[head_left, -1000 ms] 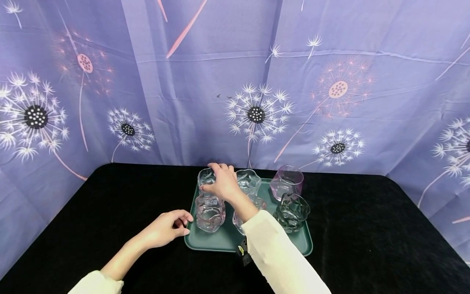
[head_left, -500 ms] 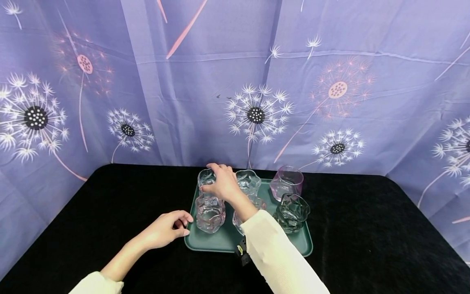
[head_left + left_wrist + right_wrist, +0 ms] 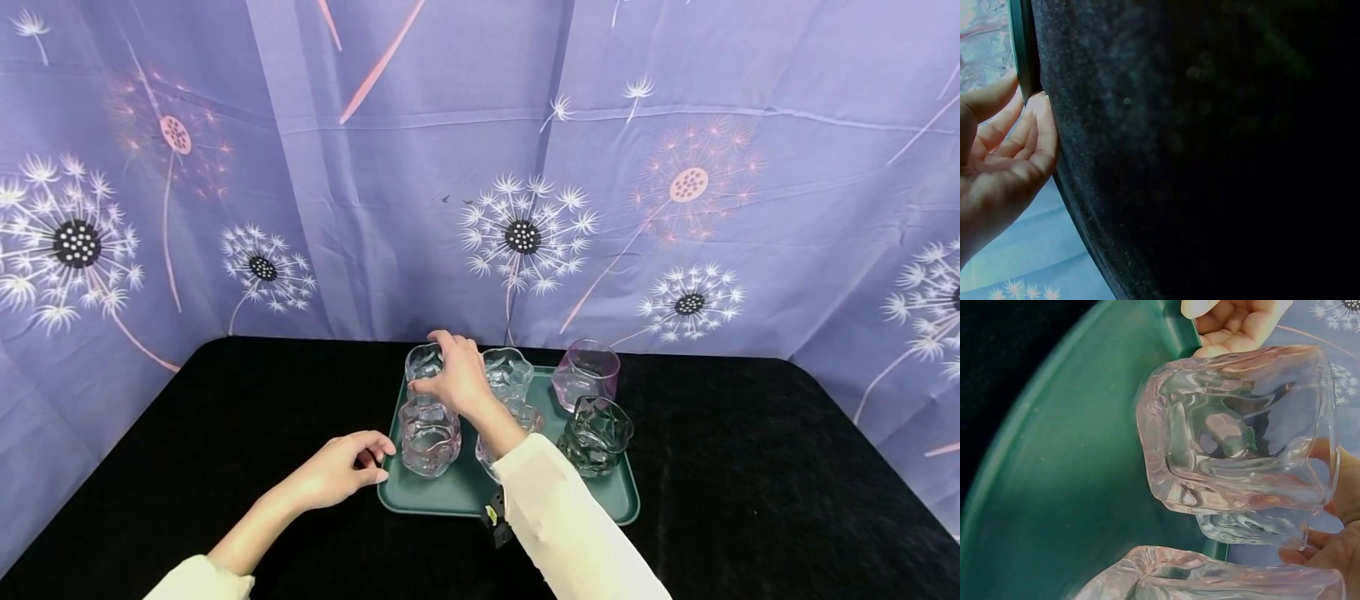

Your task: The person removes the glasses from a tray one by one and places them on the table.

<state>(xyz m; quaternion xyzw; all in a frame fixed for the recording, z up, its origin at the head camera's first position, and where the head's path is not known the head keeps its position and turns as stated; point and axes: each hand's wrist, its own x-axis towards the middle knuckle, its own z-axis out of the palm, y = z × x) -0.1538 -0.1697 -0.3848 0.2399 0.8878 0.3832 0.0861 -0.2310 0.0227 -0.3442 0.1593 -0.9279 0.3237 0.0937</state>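
Observation:
My right hand point(image 3: 459, 377) holds the clear wavy glass point(image 3: 422, 362) at the back left of the green tray point(image 3: 438, 498), fingers at its rim. In the right wrist view, a pale pink glass point(image 3: 1175, 440) stands in front and hides much of that clear glass point(image 3: 1254, 527). At the tray's left edge, my left hand point(image 3: 341, 469) pinches the rim, thumb on the inner side. The left wrist view shows the fingers point(image 3: 1040, 134) curled against the outside of the tray edge point(image 3: 1020, 44).
A second clear glass point(image 3: 508, 371) stands at the tray's back middle. Another pale pink glass point(image 3: 528, 414) is partly hidden by my right arm. To the right are a purple glass point(image 3: 587, 375) and a dark grey glass point(image 3: 597, 437). Black cloth covers the table point(image 3: 750, 467).

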